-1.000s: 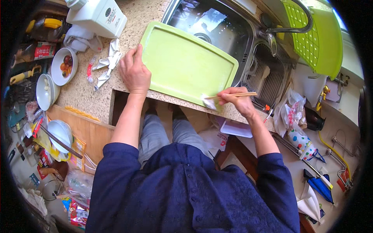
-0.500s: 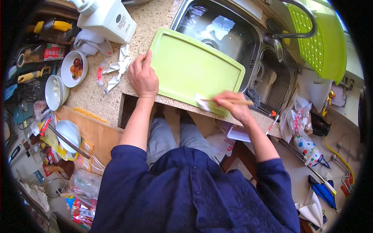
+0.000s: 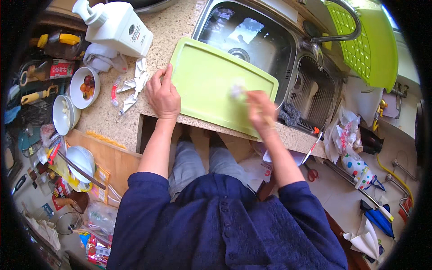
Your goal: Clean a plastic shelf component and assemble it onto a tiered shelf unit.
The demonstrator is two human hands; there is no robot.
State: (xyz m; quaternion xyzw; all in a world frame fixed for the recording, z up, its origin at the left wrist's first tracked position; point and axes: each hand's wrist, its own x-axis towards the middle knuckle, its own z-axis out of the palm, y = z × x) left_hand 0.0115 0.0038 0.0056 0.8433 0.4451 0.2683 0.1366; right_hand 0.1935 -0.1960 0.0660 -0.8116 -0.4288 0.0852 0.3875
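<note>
A light green rectangular plastic lid [image 3: 211,85] with a raised rim lies over the counter edge and partly across the sink. At its left end, my left hand [image 3: 164,95] grips the rim, thumb along the edge. My right hand [image 3: 262,112] is above the lid's right half, closed around a brush [image 3: 237,90] with a pale wooden handle and white bristles. Motion blurs the bristles and my fingers; the bristle end is at or just over the lid's surface.
Behind the lid is a steel sink [image 3: 288,67] with a curved faucet [image 3: 353,33]. A white pump bottle [image 3: 121,29], white plastic clips [image 3: 134,85] and a bowl of small tomatoes [image 3: 81,103] stand to the left. A dark grey scouring pad [image 3: 290,114] lies right of the lid.
My right hand has swept the brush from the lid's near edge up toward its middle, and the brush has turned. My left hand keeps its grip on the lid.
</note>
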